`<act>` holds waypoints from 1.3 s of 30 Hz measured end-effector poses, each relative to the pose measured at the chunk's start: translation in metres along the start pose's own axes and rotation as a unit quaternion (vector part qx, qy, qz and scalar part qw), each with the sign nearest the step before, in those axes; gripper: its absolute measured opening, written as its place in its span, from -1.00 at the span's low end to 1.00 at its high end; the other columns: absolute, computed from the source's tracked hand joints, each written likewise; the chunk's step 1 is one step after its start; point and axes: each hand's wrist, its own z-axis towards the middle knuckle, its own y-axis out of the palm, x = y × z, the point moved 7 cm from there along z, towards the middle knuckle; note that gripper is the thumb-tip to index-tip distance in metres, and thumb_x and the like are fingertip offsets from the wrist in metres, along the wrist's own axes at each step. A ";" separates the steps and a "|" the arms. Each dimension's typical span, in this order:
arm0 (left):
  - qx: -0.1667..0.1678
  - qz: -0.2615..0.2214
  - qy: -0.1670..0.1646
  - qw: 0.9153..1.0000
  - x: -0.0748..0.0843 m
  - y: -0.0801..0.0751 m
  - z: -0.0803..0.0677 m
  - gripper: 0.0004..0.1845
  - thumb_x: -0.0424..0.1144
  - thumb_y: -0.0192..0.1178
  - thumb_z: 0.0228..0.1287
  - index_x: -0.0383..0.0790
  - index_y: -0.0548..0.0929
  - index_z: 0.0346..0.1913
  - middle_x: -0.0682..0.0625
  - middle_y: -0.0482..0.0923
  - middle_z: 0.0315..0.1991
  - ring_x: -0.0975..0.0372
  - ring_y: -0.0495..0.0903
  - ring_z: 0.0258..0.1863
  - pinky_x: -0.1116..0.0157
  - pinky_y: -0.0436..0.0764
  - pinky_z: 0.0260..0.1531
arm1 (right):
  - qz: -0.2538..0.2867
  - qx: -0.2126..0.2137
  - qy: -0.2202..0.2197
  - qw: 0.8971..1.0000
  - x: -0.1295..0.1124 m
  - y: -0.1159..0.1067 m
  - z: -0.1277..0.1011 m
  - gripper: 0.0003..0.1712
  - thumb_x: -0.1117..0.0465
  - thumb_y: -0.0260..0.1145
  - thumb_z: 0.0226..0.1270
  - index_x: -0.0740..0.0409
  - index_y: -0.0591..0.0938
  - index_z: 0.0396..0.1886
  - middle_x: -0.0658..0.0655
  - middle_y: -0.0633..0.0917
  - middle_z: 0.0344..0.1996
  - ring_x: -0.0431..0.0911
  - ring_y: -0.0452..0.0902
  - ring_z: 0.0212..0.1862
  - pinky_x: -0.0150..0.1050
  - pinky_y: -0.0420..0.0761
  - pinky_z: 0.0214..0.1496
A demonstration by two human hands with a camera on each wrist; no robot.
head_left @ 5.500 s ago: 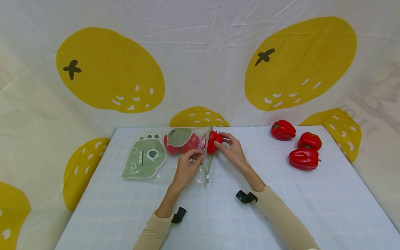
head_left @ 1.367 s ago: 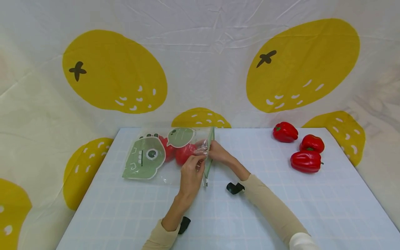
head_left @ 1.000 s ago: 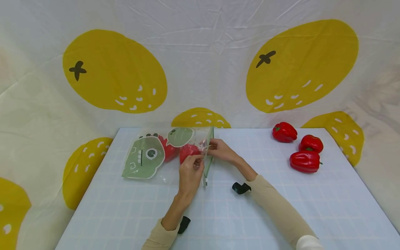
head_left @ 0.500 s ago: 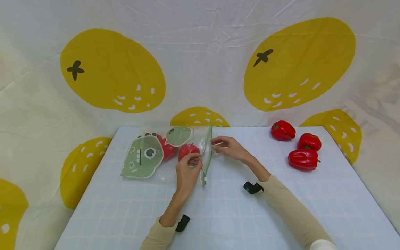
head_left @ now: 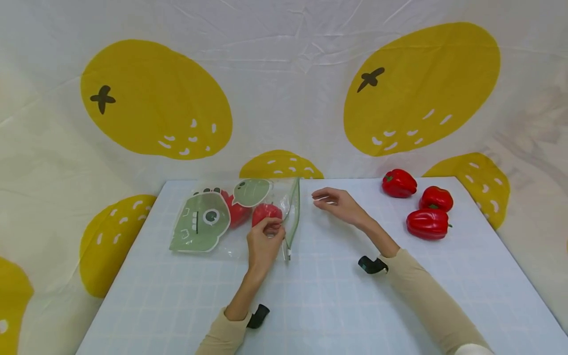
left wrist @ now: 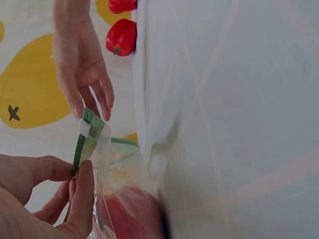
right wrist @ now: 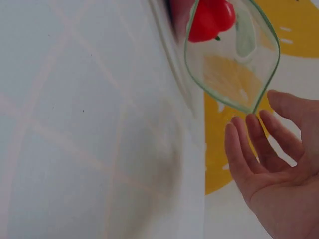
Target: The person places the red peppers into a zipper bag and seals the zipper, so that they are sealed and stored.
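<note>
Bag (head_left: 199,231) of thin, glossy clear film lay at the back left of the table (head_left: 337,305), its green-edged mouth gaping towards the right. The left hand (head_left: 265,246) reached up from below, wrist nearly straight, and pinched the near side of that rim between thumb and bent fingertips, close to a small white slider (left wrist: 84,128). The right hand (head_left: 339,204) hung just beyond the mouth, clear of it, pointing left from a slanting forearm; its fingers were loosely bent and slightly parted, the thumb stood away from them, and they held nothing. Flat sage-green prints, one a face with a single round eye, covered parts of the film. Through it showed a lobed red pepper (head_left: 266,213) near the mouth, with more red, how many I couldn't tell, behind the print. Three smooth, shiny peppers (head_left: 427,224) sat at the back right, plump and blunt-ended, on the pale checked cover. Beige cloth sleeves (head_left: 437,301) ended at the wrists
</note>
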 end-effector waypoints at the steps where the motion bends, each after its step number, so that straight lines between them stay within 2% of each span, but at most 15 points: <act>1: 0.002 0.000 0.000 1.000 0.000 0.000 0.000 -0.87 -0.39 0.34 0.08 -0.23 0.71 -0.27 -0.01 0.64 -0.40 0.19 0.62 -0.45 0.42 0.64 -0.36 | -0.003 0.006 -0.002 1.000 0.003 -0.002 0.000 -0.63 0.21 0.24 0.35 0.24 0.54 0.10 0.27 0.58 0.06 0.10 0.52 0.08 -0.21 0.55 0.10; 6: 0.005 0.001 0.003 1.000 -0.001 -0.001 0.001 -0.89 -0.39 0.33 0.08 -0.23 0.71 -0.28 -0.01 0.65 -0.41 0.19 0.63 -0.46 0.46 0.62 -0.39 | -0.018 0.038 -0.007 0.999 0.013 -0.015 -0.003 -0.60 0.13 0.24 0.35 0.22 0.54 0.11 0.23 0.59 0.05 0.03 0.51 0.08 -0.27 0.53 0.13; 10: 0.002 -0.005 0.001 1.000 -0.002 -0.001 0.002 -0.89 -0.38 0.33 0.09 -0.24 0.71 -0.28 -0.02 0.65 -0.41 0.20 0.63 -0.46 0.45 0.63 -0.40 | -0.025 0.061 0.009 0.998 0.014 -0.027 -0.009 -0.58 0.09 0.24 0.35 0.18 0.53 0.13 0.17 0.60 0.06 0.01 0.51 0.09 -0.25 0.52 0.14; 14: -0.003 0.000 -0.011 1.000 -0.004 -0.001 0.002 -0.89 -0.35 0.34 0.10 -0.21 0.71 -0.27 0.00 0.65 -0.40 0.22 0.63 -0.45 0.44 0.64 -0.38 | -0.030 0.088 0.031 0.995 0.004 -0.040 -0.019 -0.58 0.13 0.25 0.35 0.22 0.53 0.13 0.21 0.59 0.06 0.04 0.50 0.09 -0.16 0.51 0.15; 18: -0.008 0.006 -0.018 1.000 -0.006 -0.001 0.003 -0.87 -0.32 0.34 0.11 -0.19 0.71 -0.25 0.01 0.65 -0.37 0.23 0.62 -0.43 0.44 0.64 -0.35 | -0.043 0.134 0.040 0.989 -0.008 -0.055 -0.030 -0.58 0.18 0.25 0.34 0.30 0.52 0.12 0.27 0.59 0.05 0.09 0.50 0.09 -0.16 0.51 0.15; 23: -0.014 0.003 -0.021 1.000 -0.008 0.000 0.004 -0.87 -0.32 0.34 0.12 -0.17 0.71 -0.24 0.02 0.65 -0.36 0.22 0.62 -0.42 0.43 0.64 -0.33 | -0.052 0.192 0.048 0.979 0.004 -0.077 -0.038 -0.55 0.13 0.28 0.31 0.27 0.52 0.12 0.26 0.57 0.08 0.05 0.48 0.11 -0.26 0.48 0.15; 29: -0.022 0.001 -0.029 0.999 -0.010 0.001 0.005 -0.86 -0.30 0.35 0.12 -0.15 0.71 -0.22 0.03 0.65 -0.34 0.23 0.62 -0.39 0.43 0.64 -0.32 | -0.087 0.253 0.060 0.962 0.034 -0.105 -0.039 -0.48 -0.05 0.28 0.28 0.14 0.54 0.13 0.18 0.57 0.10 0.02 0.44 0.15 -0.08 0.44 0.22; 33: -0.023 -0.002 -0.025 0.999 -0.009 0.002 0.005 -0.86 -0.30 0.35 0.12 -0.17 0.70 -0.23 0.03 0.65 -0.35 0.23 0.62 -0.41 0.43 0.64 -0.34 | -0.114 0.297 0.078 0.945 0.042 -0.120 -0.044 -0.46 -0.10 0.28 0.25 0.08 0.54 0.13 0.13 0.55 0.11 0.05 0.40 0.18 0.02 0.42 0.24; 39: -0.025 -0.006 -0.022 0.999 -0.008 0.003 0.005 -0.87 -0.32 0.34 0.12 -0.20 0.70 -0.24 0.02 0.65 -0.37 0.24 0.62 -0.43 0.43 0.64 -0.35 | -0.117 0.341 0.116 0.926 0.045 -0.139 -0.051 -0.47 -0.09 0.29 0.26 0.04 0.52 0.15 0.12 0.50 0.14 0.07 0.33 0.19 0.01 0.38 0.27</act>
